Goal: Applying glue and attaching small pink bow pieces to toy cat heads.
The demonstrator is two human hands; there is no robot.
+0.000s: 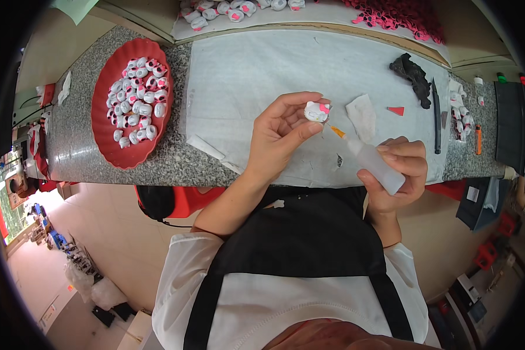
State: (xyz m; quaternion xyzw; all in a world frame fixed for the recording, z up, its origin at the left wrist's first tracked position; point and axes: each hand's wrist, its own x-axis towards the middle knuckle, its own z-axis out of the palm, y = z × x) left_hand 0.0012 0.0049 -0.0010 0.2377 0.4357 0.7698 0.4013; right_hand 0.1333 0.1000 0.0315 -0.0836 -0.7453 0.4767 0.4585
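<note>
Between the thumb and fingers of my left hand point(277, 131) is a small white figurine head point(317, 111) with a pink bow-like patch. My right hand point(398, 169) grips a translucent white squeeze bottle point(379, 166), tilted so that its orange nozzle tip point(337, 132) points at the head's lower edge. Whether the tip touches the head I cannot tell. Both hands are over the white sheet point(245, 76) covering the bench. A folded white tissue point(363, 116) lies just beyond the bottle.
A red scalloped tray point(102, 131) full of similar white heads stands at left. A crumpled black cloth point(413, 76), a red scrap point(396, 110) and a dark pen-like tool point(436, 119) lie at right. White pieces point(236, 14) and bright pink pieces point(396, 20) fill the shelf behind.
</note>
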